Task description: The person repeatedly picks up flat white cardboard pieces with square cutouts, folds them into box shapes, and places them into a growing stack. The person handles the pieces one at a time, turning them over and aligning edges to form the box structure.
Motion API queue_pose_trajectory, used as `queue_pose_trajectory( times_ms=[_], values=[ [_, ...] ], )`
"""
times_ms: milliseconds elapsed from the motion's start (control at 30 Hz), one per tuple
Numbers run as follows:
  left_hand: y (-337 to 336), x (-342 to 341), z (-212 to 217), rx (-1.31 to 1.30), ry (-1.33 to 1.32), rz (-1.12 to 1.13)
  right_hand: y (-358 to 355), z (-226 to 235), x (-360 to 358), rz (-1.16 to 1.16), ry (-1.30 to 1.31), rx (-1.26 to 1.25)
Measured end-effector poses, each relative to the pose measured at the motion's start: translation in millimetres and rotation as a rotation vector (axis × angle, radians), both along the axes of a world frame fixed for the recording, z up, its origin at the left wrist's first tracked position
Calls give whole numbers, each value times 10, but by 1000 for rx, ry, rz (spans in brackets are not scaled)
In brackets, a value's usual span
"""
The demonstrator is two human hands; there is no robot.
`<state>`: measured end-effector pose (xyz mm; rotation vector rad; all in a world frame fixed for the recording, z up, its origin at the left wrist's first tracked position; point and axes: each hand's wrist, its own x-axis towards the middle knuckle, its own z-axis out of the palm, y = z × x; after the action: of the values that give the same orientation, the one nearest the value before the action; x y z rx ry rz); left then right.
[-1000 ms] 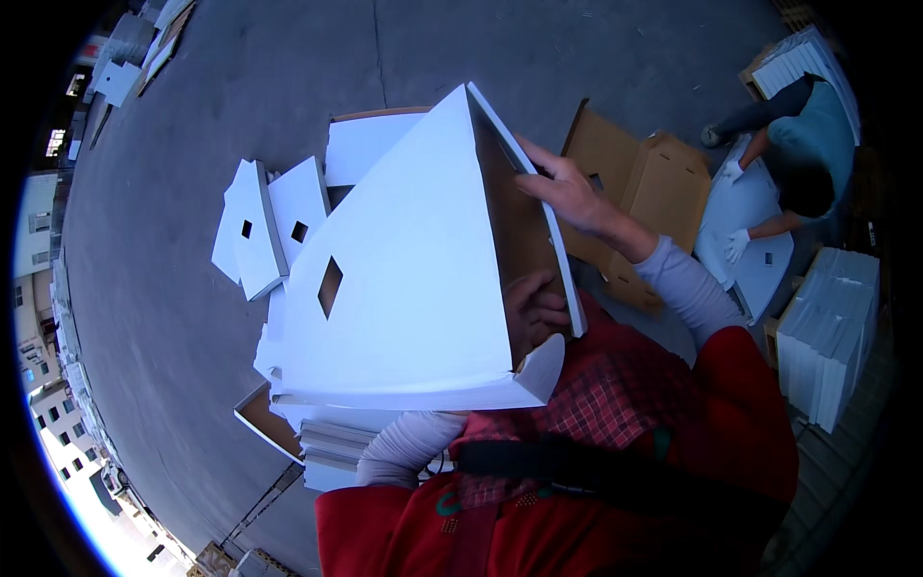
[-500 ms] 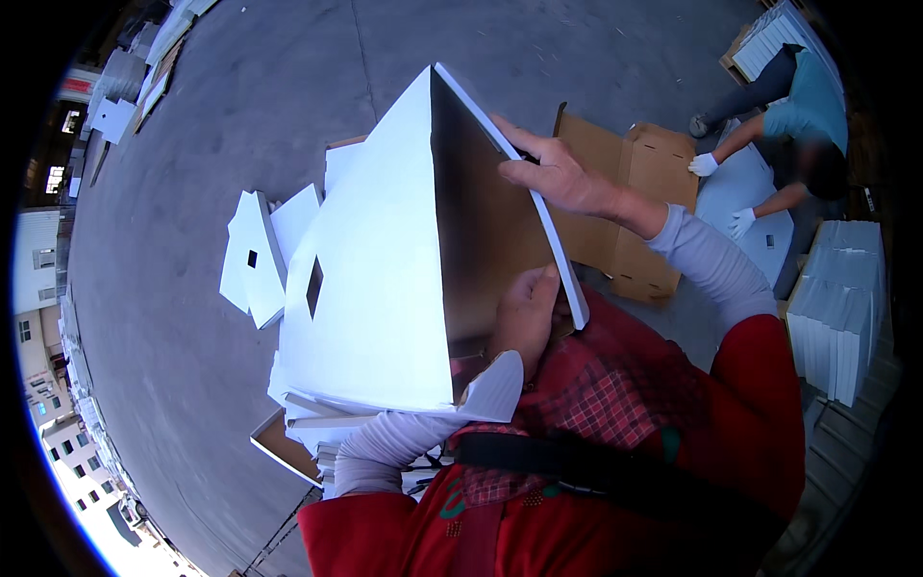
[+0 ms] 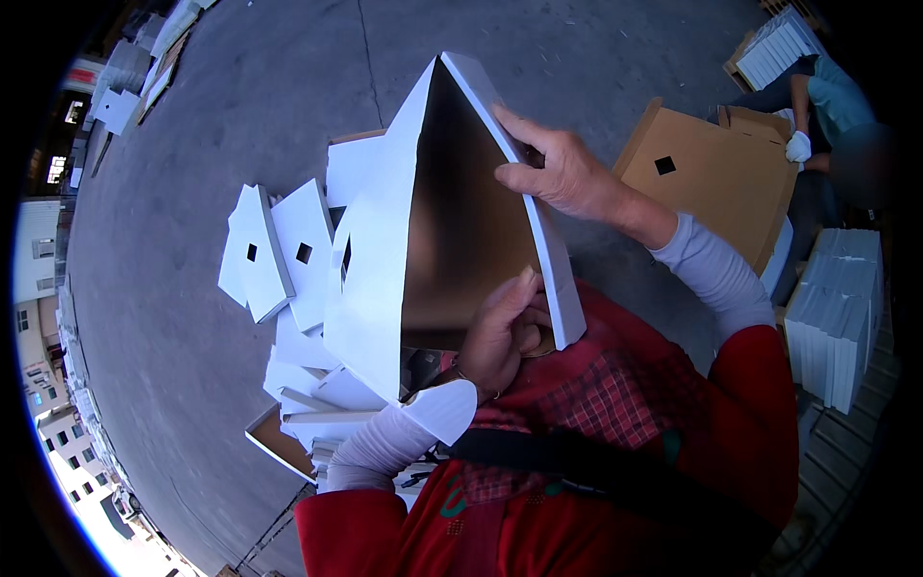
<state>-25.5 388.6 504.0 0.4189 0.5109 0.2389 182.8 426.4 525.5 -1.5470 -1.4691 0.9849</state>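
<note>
A large cardboard box (image 3: 375, 279), white outside and brown inside, stands tilted in front of me with its near side gaping. My right hand (image 3: 567, 173) pinches the upper part of its right wall, thumb toward the edge and fingers over the outer face. Through the near opening reaches my left hand (image 3: 505, 327), fingers curled and thumb up, against the lower part of that right wall. Its fingertips are partly hidden. A rounded white flap (image 3: 444, 409) lies over my left wrist. One square cutout shows in the box's left wall.
Folded white boxes (image 3: 308, 255) lie piled to the left. At right a co-worker (image 3: 841, 106) in white gloves handles a brown cardboard sheet (image 3: 707, 183) with a square hole. A stack of white flat boxes (image 3: 835, 317) stands at the right, and another stack (image 3: 779, 48) farther back.
The box has turned and narrowed, its left wall swinging edge-on. My left hand has drawn slightly left and down. The co-worker has raised a brown sheet over the white one.
</note>
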Motion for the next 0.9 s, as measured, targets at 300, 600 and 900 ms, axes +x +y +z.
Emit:
queue_pose_trajectory(
  times_ms=[300, 600, 900],
  values=[
    [79, -30, 30, -52, -30, -131, 61, -127, 24, 114, 109, 239],
    [213, 382, -194, 1339, 397, 294, 64, -308, 72, 11, 290, -264],
    [230, 430, -498, 1402, 350, 276, 62, -717, 132, -139, 257, -68]
  ],
)
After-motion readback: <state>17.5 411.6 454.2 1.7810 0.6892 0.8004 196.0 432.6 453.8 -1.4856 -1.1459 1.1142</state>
